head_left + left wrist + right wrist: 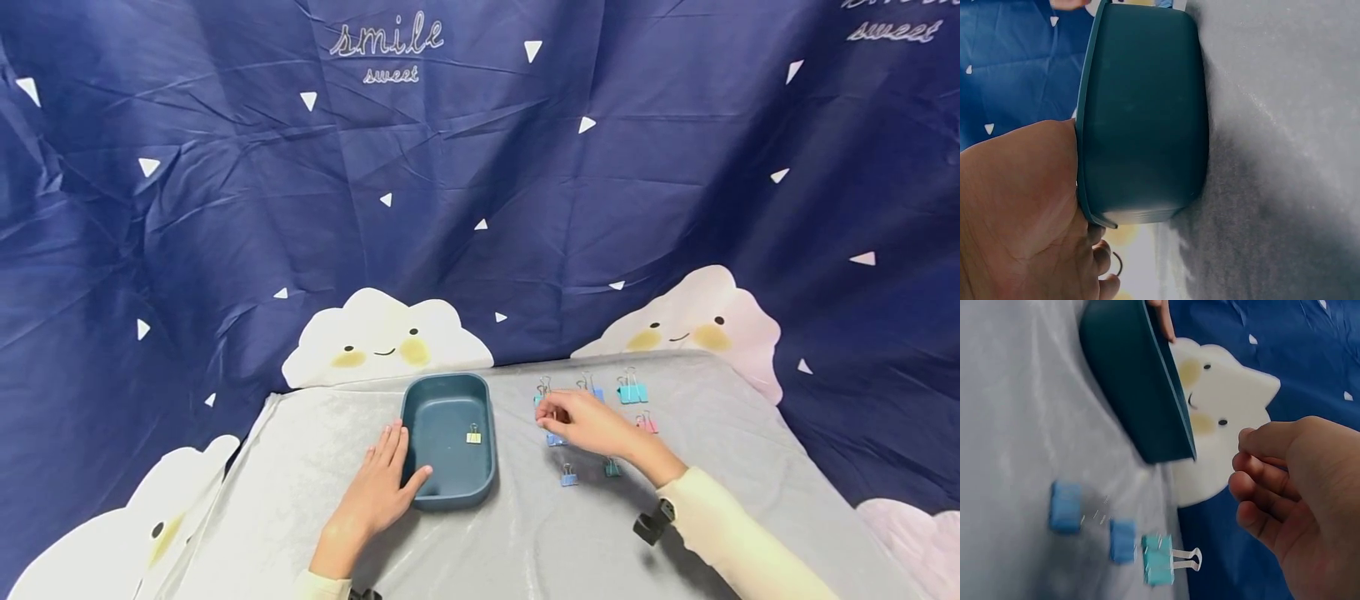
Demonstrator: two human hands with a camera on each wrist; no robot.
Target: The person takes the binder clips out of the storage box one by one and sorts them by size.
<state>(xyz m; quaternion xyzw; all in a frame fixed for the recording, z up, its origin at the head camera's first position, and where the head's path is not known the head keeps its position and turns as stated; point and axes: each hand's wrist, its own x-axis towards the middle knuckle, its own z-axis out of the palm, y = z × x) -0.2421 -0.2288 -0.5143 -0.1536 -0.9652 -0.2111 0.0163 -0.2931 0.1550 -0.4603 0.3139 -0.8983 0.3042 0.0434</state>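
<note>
A dark teal box (452, 498) stands on the grey cloth. My left hand (378, 483) rests on its near left rim, fingers extended along the outside and thumb across the edge. Seen from the left wrist, the palm lies against the rim of the box (1141, 119). Inside lies one small yellow binder clip (474, 434). My right hand (581, 419) is raised over the group of binder clips, fingers loosely bent with nothing visible between them. Near it are a blue binder clip (556, 440) and a turquoise binder clip (1159, 559). The hand partly covers some clips at the back.
Around the right arm lie a large turquoise clip (633, 392), a pink clip (647, 424), a dark green clip (612, 468) and a small blue clip (569, 477). A navy curtain (450, 167) with clouds hangs behind the cloth-covered table (300, 442).
</note>
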